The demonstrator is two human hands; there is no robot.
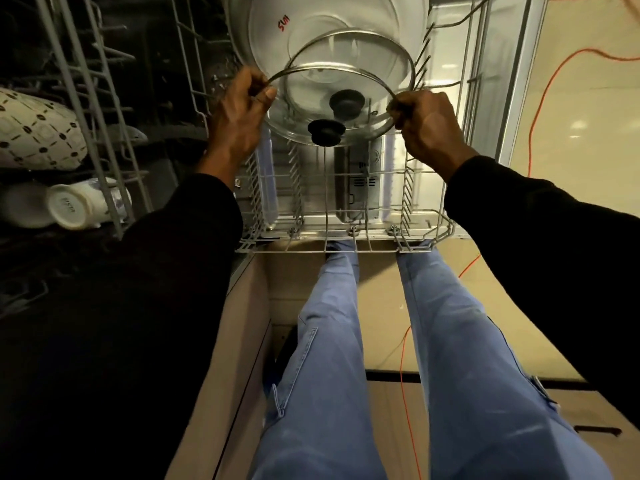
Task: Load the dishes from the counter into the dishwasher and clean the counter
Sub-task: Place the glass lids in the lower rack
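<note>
At upper centre, my left hand [242, 109] and right hand [427, 124] grip opposite edges of the glass lid [298, 109], its knob [325, 131] facing me.

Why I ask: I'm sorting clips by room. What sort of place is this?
Probably a kitchen, at an open dishwasher: a pulled-out wire rack, glass lids held over it, and a mug racked at left.

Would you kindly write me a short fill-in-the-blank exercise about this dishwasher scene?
1. The left hand and right hand grip glass lids with ____ knobs.
2. The white mug lies on its ____.
3. The cable on the floor is ____.
Missing words: black; side; orange.
</note>
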